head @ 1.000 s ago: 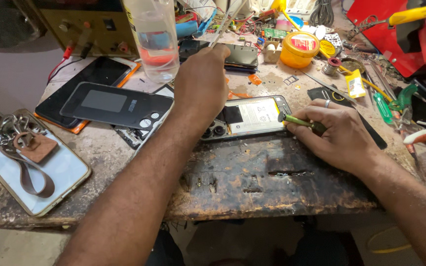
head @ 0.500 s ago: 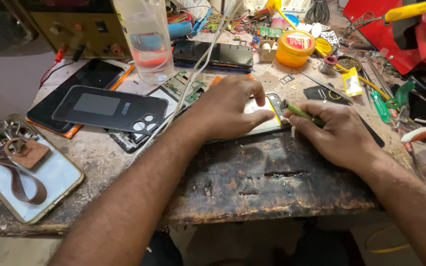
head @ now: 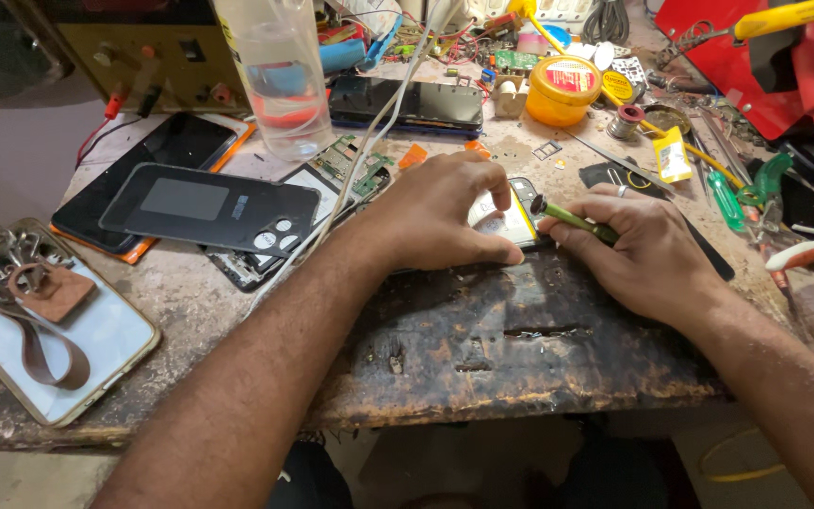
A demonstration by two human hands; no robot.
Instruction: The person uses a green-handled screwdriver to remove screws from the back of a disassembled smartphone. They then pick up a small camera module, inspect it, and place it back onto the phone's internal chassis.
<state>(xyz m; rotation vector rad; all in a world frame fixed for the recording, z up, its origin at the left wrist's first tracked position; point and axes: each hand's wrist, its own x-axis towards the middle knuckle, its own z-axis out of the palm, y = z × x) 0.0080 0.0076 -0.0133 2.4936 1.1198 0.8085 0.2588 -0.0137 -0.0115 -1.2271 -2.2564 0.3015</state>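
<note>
An opened phone (head: 509, 219) lies flat at the middle of a worn workbench (head: 482, 349). My left hand (head: 435, 215) rests over it, fingers pressing down on its body and covering most of it. My right hand (head: 643, 253) grips a green-handled screwdriver (head: 572, 219), its tip set at the phone's right end, close to my left fingertips. Only a pale strip of the phone's inside shows between the two hands.
A dark phone back cover (head: 209, 205) and another phone (head: 157, 151) lie at left, a phone with keys and a strap (head: 44, 320) nearer the front left. A clear bottle (head: 275, 71), a black phone (head: 407, 102), a yellow tin (head: 565, 90), a circuit board (head: 355, 162) and loose tools (head: 737, 193) crowd the back and right.
My left hand came back from the far side of the bench and settled onto the opened phone. My right hand stayed at the phone's right end with the screwdriver.
</note>
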